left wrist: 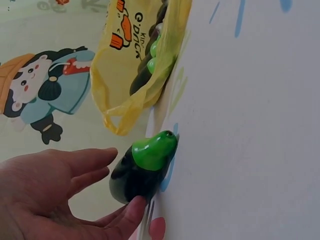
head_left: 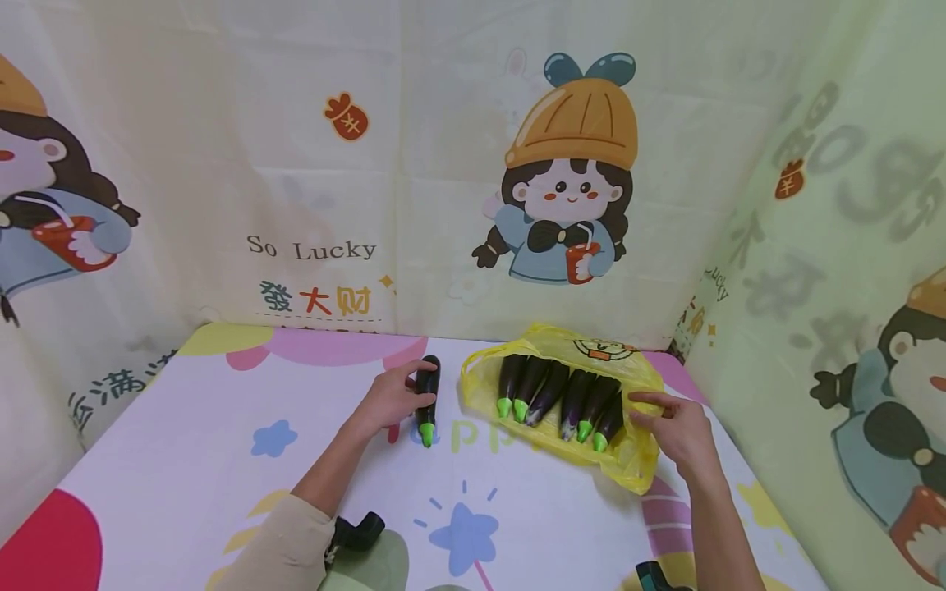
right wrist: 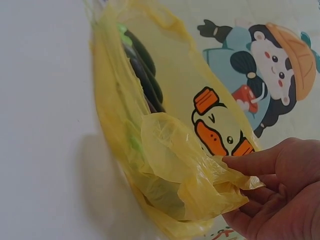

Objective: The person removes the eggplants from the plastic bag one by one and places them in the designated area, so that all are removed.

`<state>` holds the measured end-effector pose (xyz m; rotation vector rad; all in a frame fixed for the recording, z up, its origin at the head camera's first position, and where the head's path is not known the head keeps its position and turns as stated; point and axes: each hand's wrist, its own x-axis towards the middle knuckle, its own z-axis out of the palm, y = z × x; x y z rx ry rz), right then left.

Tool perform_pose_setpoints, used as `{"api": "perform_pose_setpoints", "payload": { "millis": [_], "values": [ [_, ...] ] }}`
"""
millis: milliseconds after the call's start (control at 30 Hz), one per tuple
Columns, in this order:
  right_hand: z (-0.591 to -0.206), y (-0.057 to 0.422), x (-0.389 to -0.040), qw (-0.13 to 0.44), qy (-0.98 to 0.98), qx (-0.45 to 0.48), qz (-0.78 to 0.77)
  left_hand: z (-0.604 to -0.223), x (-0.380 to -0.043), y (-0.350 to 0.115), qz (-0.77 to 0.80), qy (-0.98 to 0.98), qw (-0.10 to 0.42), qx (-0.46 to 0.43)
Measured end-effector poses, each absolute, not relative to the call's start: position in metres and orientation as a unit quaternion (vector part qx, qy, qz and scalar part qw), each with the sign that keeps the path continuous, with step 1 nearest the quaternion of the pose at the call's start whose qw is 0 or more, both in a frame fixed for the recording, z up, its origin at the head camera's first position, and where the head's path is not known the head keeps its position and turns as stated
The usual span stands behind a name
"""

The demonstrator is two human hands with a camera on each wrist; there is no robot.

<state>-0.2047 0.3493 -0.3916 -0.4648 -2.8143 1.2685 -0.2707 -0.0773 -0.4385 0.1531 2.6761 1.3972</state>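
A dark purple eggplant [head_left: 427, 414] with a bright green stem end lies to the left of the bag. My left hand [head_left: 395, 396] holds it from the left, fingers reaching across it and thumb along its side. In the left wrist view its green end [left wrist: 156, 152] faces the camera. My right hand [head_left: 676, 431] pinches the right edge of a yellow plastic bag [head_left: 628, 472]. Crumpled plastic is bunched at those fingertips in the right wrist view. Several more eggplants [head_left: 550, 390] lie side by side in the bag, green ends toward me.
The white table [head_left: 222, 460] carries coloured prints of stars and letters. A printed cloth wall [head_left: 436, 164] rises behind it, and another stands at the right, close beside my right arm. Black straps [head_left: 358, 532] show at my wrists.
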Motion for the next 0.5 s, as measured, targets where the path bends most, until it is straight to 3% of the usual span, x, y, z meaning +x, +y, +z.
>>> {"api": "perform_pose_setpoints", "payload": {
  "millis": [500],
  "values": [
    [-0.3916,0.3497,-0.2063,0.006,-0.900,-0.157,0.406,-0.4370,-0.2718,-0.0782,0.443,0.895,0.043,0.042]
  ]
}}
